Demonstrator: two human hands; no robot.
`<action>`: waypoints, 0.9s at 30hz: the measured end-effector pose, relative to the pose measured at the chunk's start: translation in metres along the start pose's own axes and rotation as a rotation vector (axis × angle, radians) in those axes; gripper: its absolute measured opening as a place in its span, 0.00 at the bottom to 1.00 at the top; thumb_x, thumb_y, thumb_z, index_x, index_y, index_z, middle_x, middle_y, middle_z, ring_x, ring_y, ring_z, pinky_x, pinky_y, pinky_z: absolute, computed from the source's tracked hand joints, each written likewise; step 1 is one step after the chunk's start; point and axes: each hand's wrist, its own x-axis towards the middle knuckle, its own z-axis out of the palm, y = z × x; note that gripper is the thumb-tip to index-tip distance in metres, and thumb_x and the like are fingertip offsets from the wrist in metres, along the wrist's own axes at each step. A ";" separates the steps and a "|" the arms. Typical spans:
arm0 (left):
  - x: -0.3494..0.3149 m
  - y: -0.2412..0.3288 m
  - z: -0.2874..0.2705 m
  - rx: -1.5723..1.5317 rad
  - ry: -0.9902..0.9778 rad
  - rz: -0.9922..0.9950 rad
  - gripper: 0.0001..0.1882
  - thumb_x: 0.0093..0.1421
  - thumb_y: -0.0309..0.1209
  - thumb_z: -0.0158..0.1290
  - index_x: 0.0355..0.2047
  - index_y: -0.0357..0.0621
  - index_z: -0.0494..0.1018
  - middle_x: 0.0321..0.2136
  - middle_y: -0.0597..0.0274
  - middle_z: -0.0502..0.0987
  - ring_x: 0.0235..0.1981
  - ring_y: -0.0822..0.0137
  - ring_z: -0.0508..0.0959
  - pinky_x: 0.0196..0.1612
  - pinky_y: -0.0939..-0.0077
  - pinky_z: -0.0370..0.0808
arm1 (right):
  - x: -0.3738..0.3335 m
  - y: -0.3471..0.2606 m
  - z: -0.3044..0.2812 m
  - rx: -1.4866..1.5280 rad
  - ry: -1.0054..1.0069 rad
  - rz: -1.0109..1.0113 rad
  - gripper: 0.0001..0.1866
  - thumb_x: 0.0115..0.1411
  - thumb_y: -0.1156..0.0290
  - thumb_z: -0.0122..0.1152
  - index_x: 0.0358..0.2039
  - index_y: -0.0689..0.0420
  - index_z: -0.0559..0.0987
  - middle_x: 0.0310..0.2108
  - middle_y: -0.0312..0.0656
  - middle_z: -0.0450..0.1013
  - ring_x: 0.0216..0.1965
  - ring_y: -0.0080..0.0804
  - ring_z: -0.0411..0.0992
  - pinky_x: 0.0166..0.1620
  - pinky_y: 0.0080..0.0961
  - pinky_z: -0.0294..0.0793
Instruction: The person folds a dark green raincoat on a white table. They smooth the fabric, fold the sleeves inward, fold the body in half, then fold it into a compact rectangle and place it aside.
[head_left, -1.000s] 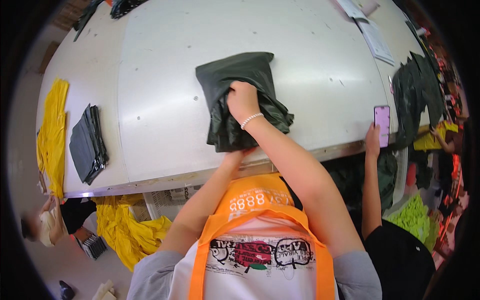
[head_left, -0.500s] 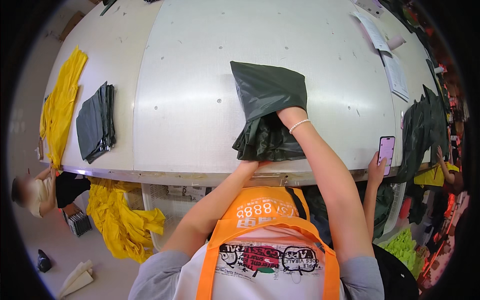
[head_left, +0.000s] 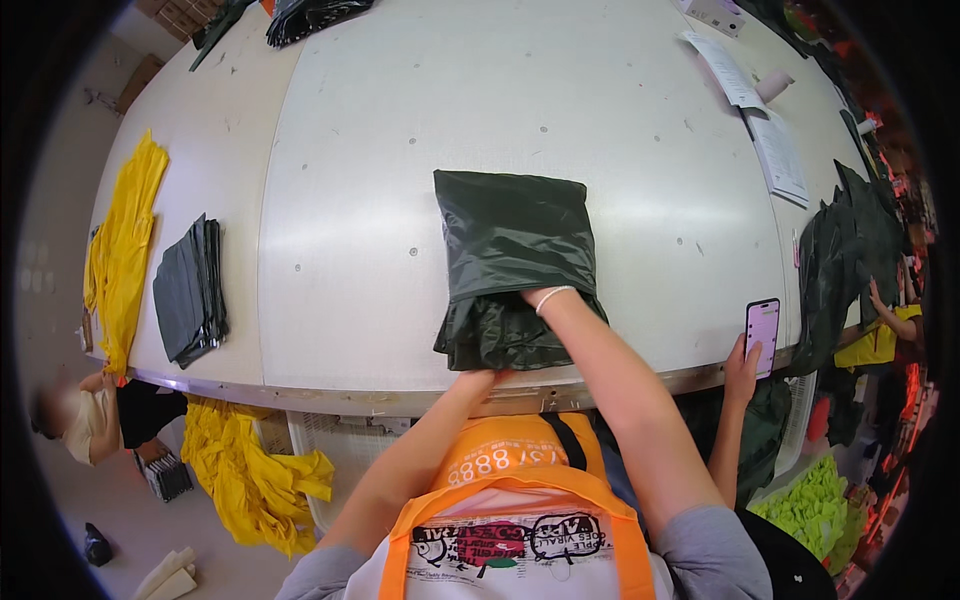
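Note:
A dark green, shiny fabric pouch (head_left: 515,230) lies flat on the pale metal table, its top edge away from me. Gathered folds of the same fabric (head_left: 490,335) spill from its near opening. My right hand (head_left: 538,298), with a beaded bracelet at the wrist, reaches into that opening; its fingers are hidden under the fabric. At the table's front edge, my left hand (head_left: 477,383) is against the underside of the near folds, its fingers out of sight.
Left on the table are a stack of folded dark pieces (head_left: 190,292) and yellow fabric (head_left: 125,245). Another person's hand holds a phone (head_left: 762,335) close on the right. Papers (head_left: 775,155) and dark fabric (head_left: 830,265) lie beyond. More yellow fabric (head_left: 245,470) hangs below the edge.
The pouch has straightened from a tilted, partly raised shape to a flatter, squarer one. My right hand has gone deeper into it. The view has shifted, so the table appears lower.

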 end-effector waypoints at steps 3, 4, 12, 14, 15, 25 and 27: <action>0.003 -0.020 -0.020 0.030 -0.027 0.067 0.23 0.67 0.45 0.38 0.60 0.53 0.58 0.59 0.63 0.62 0.57 0.61 0.66 0.56 0.60 0.70 | -0.018 -0.048 -0.005 -0.143 -0.068 -0.032 0.26 0.62 0.55 0.43 0.55 0.56 0.67 0.58 0.52 0.61 0.60 0.50 0.57 0.62 0.41 0.51; 0.003 -0.017 -0.012 0.036 0.007 0.006 0.23 0.67 0.45 0.38 0.60 0.52 0.58 0.58 0.62 0.63 0.57 0.61 0.66 0.55 0.60 0.70 | -0.020 -0.049 -0.005 -0.144 -0.074 -0.010 0.25 0.61 0.56 0.42 0.54 0.56 0.68 0.57 0.53 0.62 0.59 0.51 0.58 0.62 0.42 0.52; -0.011 0.019 0.009 -0.051 -0.033 -0.098 0.23 0.68 0.44 0.35 0.59 0.47 0.58 0.58 0.56 0.63 0.56 0.56 0.68 0.55 0.54 0.71 | 0.012 -0.051 0.025 -0.015 -0.061 -0.066 0.26 0.61 0.53 0.44 0.53 0.58 0.69 0.56 0.53 0.63 0.58 0.47 0.60 0.60 0.38 0.56; -0.010 0.009 0.004 -0.097 -0.008 -0.078 0.23 0.68 0.43 0.34 0.59 0.47 0.57 0.58 0.56 0.63 0.56 0.56 0.68 0.55 0.53 0.71 | 0.005 -0.053 0.015 0.122 -0.184 -0.009 0.26 0.59 0.55 0.47 0.53 0.59 0.69 0.56 0.54 0.63 0.58 0.48 0.60 0.60 0.38 0.57; -0.010 0.004 0.000 -0.096 0.004 -0.072 0.23 0.68 0.43 0.34 0.60 0.47 0.57 0.58 0.56 0.63 0.56 0.56 0.68 0.55 0.54 0.70 | -0.008 -0.069 0.004 -0.046 -0.107 0.015 0.26 0.57 0.58 0.51 0.53 0.59 0.69 0.56 0.54 0.63 0.59 0.50 0.59 0.60 0.39 0.57; -0.006 0.001 -0.006 0.044 -0.048 -0.006 0.22 0.67 0.45 0.38 0.58 0.51 0.60 0.57 0.62 0.64 0.54 0.61 0.70 0.53 0.61 0.72 | 0.006 -0.049 0.042 -0.098 -0.169 -0.003 0.25 0.60 0.55 0.46 0.51 0.59 0.72 0.51 0.52 0.68 0.55 0.51 0.64 0.58 0.40 0.60; -0.007 0.005 0.000 -0.027 -0.047 -0.048 0.21 0.68 0.40 0.38 0.59 0.48 0.58 0.57 0.59 0.65 0.54 0.61 0.69 0.55 0.58 0.70 | 0.011 -0.049 0.041 -0.162 -0.261 0.056 0.25 0.60 0.54 0.45 0.50 0.59 0.73 0.49 0.53 0.70 0.53 0.51 0.65 0.57 0.40 0.61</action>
